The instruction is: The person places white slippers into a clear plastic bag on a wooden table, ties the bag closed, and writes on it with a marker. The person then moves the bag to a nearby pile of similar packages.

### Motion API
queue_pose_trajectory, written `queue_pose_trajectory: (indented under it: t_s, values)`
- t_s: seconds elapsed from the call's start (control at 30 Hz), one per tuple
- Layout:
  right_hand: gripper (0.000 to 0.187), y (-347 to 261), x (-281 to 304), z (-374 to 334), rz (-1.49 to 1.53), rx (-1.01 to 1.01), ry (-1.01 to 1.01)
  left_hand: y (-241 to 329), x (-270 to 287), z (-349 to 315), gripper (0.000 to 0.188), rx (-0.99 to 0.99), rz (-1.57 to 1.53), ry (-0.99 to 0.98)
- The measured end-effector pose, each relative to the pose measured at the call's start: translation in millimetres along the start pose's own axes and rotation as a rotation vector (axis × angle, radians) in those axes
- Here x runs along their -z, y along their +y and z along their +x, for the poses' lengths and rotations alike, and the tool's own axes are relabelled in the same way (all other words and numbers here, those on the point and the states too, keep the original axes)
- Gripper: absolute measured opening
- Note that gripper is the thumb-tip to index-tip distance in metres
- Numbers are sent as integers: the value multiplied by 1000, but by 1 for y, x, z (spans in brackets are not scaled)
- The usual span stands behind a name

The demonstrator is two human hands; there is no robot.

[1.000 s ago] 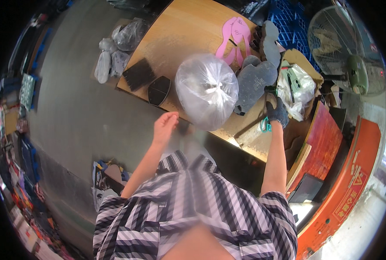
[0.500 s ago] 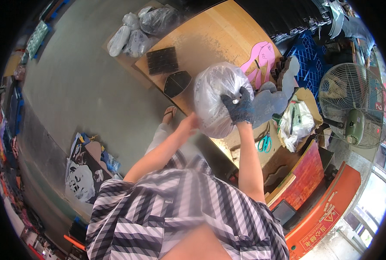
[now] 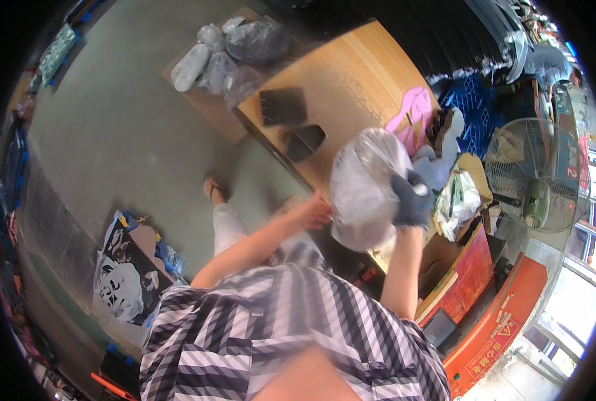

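- bag [image 3: 361, 194]: held up at the table's [image 3: 351, 60] near edge, toward the right; whether its underside rests on the table cannot be told.
- handling: it looks puffed and thin-skinned, so probably light for its bulk, soft and easily dented; the film is likely slippery and might tear under a hard pinch. its contents are too blurred to tell.
- right grip [image 3: 410, 204]: dark-gloved, fingers curled onto the bag's right side, seemingly closed on its bunched plastic.
- left grip [image 3: 309, 212]: bare, just off the table's near edge, fingertips by the bag's left side; too blurred to tell if it touches or how far it is closed.
- where to hold: the bunched plastic looks surest, with a flat palm under the belly rather than fingertips on the slick side.
- black block [image 3: 283, 107] and black pad [image 3: 304, 142]: on the table's left part.
- pink cutouts [image 3: 415, 113]: on the table's right part.
- fan [image 3: 535, 194]: off to the table's right.
- floor bags [image 3: 258, 43]: beyond the table's left end.
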State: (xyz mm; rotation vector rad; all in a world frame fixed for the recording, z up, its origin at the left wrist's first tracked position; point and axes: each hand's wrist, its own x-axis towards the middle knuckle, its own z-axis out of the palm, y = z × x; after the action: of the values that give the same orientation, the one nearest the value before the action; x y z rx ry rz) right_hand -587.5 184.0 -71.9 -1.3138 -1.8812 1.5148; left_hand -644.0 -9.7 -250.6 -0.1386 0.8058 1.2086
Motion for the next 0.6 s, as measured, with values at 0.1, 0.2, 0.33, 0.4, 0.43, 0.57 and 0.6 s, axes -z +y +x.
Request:
queue_pose_trajectory:
  t_s: [0.1,0.2,0.33,0.4,0.43,0.57,0.6]
  values:
    - [33,-58,-8,-33,34,38,20,15,12,-26,69,31,-74,-171]
    - [34,-98,-42,-71,179,165,3,53,39,-60,68,1,-146,-124]
    - [30,-131,-81,-114,450,23,51,116,53,-109,58,-133,-363,-163]
    - [26,-129,-106,-117,534,-16,101,139,47,-130,57,-230,-456,-262]
    - [23,-120,-117,-123,622,-11,160,147,47,-139,58,-231,-460,-302]
    - [22,-77,-125,-120,708,-50,-140,157,52,-163,59,-240,-450,-320]
    - [21,-62,-126,-111,706,-92,-53,151,53,-164,60,-233,-447,-311]
